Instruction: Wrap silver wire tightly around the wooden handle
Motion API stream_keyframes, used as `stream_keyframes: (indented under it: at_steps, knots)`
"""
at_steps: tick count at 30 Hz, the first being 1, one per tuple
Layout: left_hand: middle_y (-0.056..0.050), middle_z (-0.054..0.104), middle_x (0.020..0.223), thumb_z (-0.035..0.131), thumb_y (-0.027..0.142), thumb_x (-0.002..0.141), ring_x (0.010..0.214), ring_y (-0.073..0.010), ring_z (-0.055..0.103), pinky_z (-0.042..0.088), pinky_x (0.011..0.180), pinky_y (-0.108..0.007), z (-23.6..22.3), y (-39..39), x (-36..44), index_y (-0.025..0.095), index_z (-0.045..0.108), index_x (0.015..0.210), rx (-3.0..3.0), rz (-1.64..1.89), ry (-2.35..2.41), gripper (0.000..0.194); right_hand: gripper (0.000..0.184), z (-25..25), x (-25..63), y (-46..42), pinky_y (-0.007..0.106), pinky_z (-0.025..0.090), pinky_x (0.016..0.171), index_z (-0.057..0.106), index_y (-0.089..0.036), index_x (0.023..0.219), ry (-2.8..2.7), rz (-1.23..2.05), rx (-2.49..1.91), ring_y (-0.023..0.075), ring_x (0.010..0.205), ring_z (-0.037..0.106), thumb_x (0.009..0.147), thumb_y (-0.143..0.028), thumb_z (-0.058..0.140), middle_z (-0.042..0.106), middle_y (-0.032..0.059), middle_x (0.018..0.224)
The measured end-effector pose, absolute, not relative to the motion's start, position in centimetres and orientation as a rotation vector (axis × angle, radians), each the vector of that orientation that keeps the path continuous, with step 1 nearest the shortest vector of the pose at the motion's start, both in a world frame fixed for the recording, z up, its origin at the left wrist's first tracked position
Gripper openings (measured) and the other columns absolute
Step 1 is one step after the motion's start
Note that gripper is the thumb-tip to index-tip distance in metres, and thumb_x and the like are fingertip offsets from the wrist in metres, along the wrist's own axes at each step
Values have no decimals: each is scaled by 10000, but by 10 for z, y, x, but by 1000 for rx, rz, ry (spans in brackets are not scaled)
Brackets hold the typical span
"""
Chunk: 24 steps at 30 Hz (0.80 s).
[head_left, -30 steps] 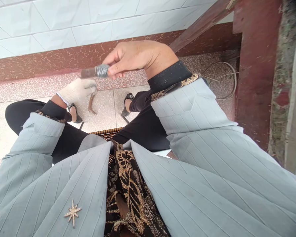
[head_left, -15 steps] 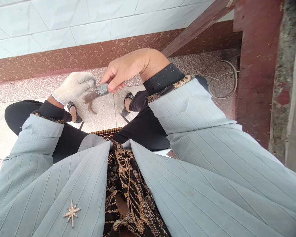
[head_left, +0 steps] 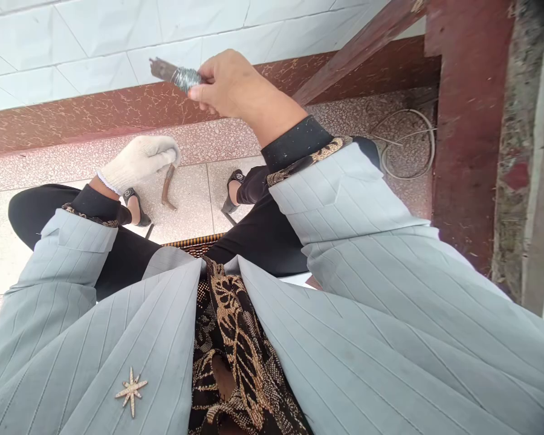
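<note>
Wire-wound stick (head_left: 163, 70): pinched in your right hand (head_left: 238, 87), in front of the wall (head_left: 113, 27). Firm thumb pressure should stop the coil (head_left: 185, 78) slipping. Gloved left hand (head_left: 138, 163): fingers curled, can't tell if holding anything.

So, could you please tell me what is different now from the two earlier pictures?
The right hand first dipped towards the gloved left hand, then swung up and away, carrying the wire-wound brown stick. Nothing was visibly grasped or released. The left hand and the bent brown piece below it stayed about where they were.
</note>
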<state>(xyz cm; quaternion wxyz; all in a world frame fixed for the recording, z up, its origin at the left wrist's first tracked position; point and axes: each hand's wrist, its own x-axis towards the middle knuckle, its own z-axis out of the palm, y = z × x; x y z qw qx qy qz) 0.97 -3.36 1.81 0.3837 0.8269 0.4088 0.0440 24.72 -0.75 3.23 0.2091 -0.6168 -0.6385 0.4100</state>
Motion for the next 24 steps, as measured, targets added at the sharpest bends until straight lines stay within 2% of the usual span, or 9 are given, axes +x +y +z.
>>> stream_keyframes:
  at_steps: [3,6,8,10,13,16,18,20,24]
  knots:
    - [4,700,865,501,312,941,852,-153,580,480,863,-323,23,-33,9,206,718,925,2167,110,1020,242,278,31,245,-7,219,489,856,592,-184,687,-2385,1064,-1883,111,844,669,942,-236,689,477,-48,559]
    - [26,707,892,531,366,980,911,-143,542,454,883,-311,28,-31,4,219,714,974,2193,107,1075,235,234,35,246,-13,187,455,734,701,-109,752,-2805,1602,-1577,53,633,575,958,-221,696,521,-76,555]
    - [24,669,859,552,388,997,863,-131,515,431,802,-315,30,-29,0,207,696,960,2179,172,1123,235,199,41,252,-17,185,392,608,733,-88,855,-2726,1951,-1136,34,534,484,1009,-199,673,581,-61,604]
    - [25,603,811,525,355,1027,780,-110,484,399,720,-319,32,-28,-3,192,670,945,2145,263,1178,233,209,47,261,-19,176,390,593,726,-98,917,-2266,1854,-828,30,587,525,1008,-286,714,648,-30,725]
    - [40,542,750,441,260,1058,732,-93,492,418,731,-299,33,-29,-1,194,656,1021,2102,232,1230,228,392,52,268,-17,187,354,537,636,-141,820,-1612,1576,-922,37,592,489,963,-472,788,617,-22,749]
    - [27,575,754,465,260,1020,731,-118,520,446,747,-292,30,-33,4,187,680,1042,2094,153,1146,228,358,49,264,-13,215,325,483,528,-168,729,-1405,1422,-1224,63,541,434,1058,-237,650,573,3,700]
    - [13,609,778,483,256,978,730,-132,557,468,760,-292,27,-36,7,173,712,1014,2098,112,1069,246,289,45,258,-12,217,343,496,572,-138,783,-1488,1340,-1454,72,557,454,1072,-145,578,591,21,728]
    - [8,634,802,497,244,952,770,-143,608,496,825,-298,26,-37,8,165,732,981,2128,125,1003,250,200,40,252,-12,214,367,546,646,-99,883,-1747,1234,-1651,72,595,474,1063,-175,607,604,17,765]
    - [5,663,826,539,230,947,864,-165,644,506,959,-333,25,-36,5,159,747,945,2179,162,986,219,180,35,241,-15,190,330,626,717,-70,851,-2606,1154,-1779,22,614,429,982,-193,730,506,-75,655]
